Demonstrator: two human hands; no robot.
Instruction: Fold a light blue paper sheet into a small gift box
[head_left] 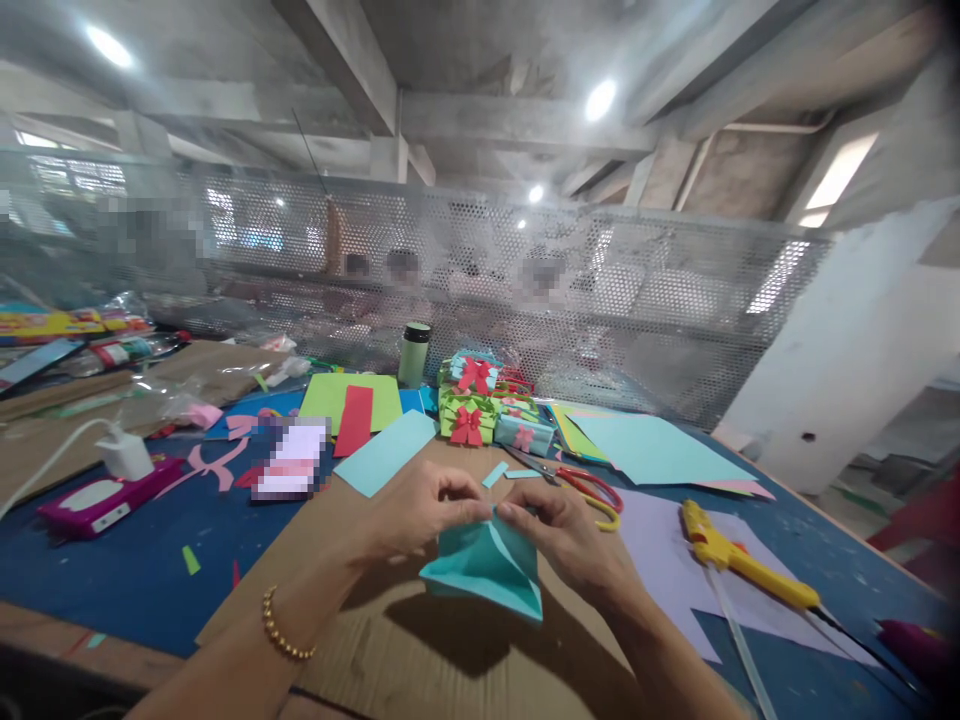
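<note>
My left hand (427,510) and my right hand (562,530) pinch the top edge of a folded teal paper piece (487,568), holding it just above a brown cardboard sheet (420,650). Both hands have fingers pressed together on the paper. A gold bead bracelet (285,628) circles my left wrist. Small teal paper scraps (495,473) lie just beyond my fingers.
Red-handled scissors (589,487) and a yellow glue gun (731,555) lie to the right on lilac paper. Paper gift boxes with red bows (480,405), a green bottle (414,354), coloured sheets and a pink phone with a white charger (105,490) sit on the blue table. A mesh partition (525,290) stands behind.
</note>
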